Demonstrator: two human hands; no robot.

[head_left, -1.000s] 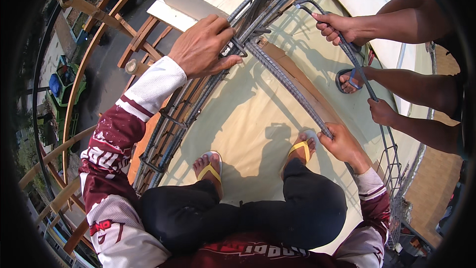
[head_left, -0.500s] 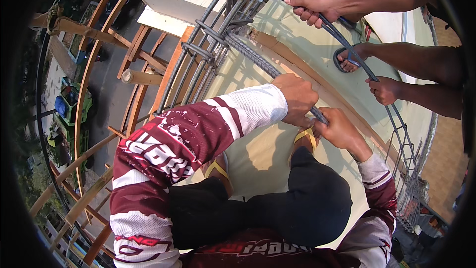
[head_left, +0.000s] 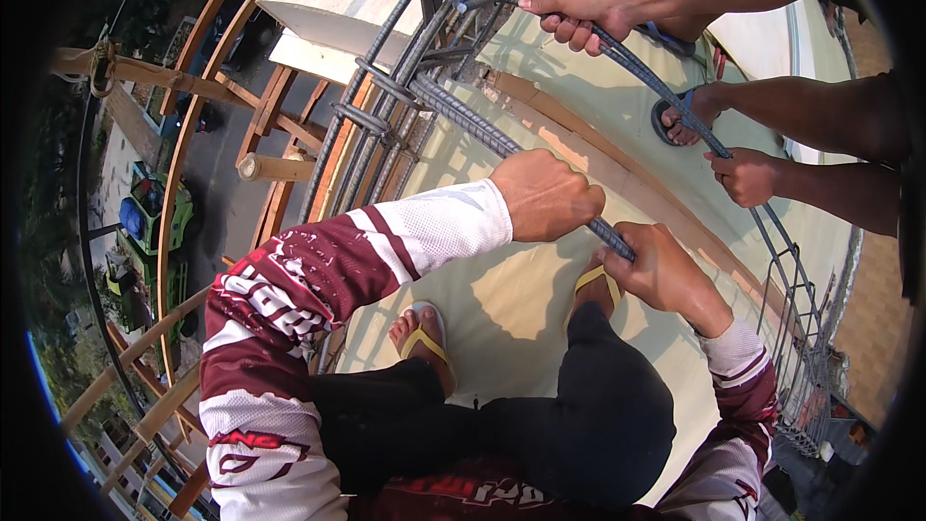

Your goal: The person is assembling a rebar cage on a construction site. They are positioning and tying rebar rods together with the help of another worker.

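Note:
My left hand (head_left: 545, 195) is wrapped round a ribbed steel rebar (head_left: 473, 121) that slants down from the bundled column bars (head_left: 391, 106) at upper left. Closer to the bar's lower end, my right hand (head_left: 661, 268) also grips it, its thumb along the end. Across from me, a co-worker's upper hand (head_left: 584, 17) and lower hand (head_left: 741, 177) hold another pair of long, bent rebars (head_left: 666, 87). The hooked tips of that pair reach the column bundle. Stirrup rings (head_left: 359, 118) circle the bundle's bars.
Under my sandalled feet (head_left: 422, 340) lies a pale sheeted deck (head_left: 502, 357). A wooden strip (head_left: 588, 140) crosses it. On the left, bamboo and timber scaffolding (head_left: 280, 169) stands over a drop to a road with a green truck (head_left: 154, 217). A rebar cage (head_left: 796, 328) runs along the right.
My left hand and forearm have shifted left, and the gap between my hands has widened along the rebar. The co-worker's upper hand has moved left with the bent bars.

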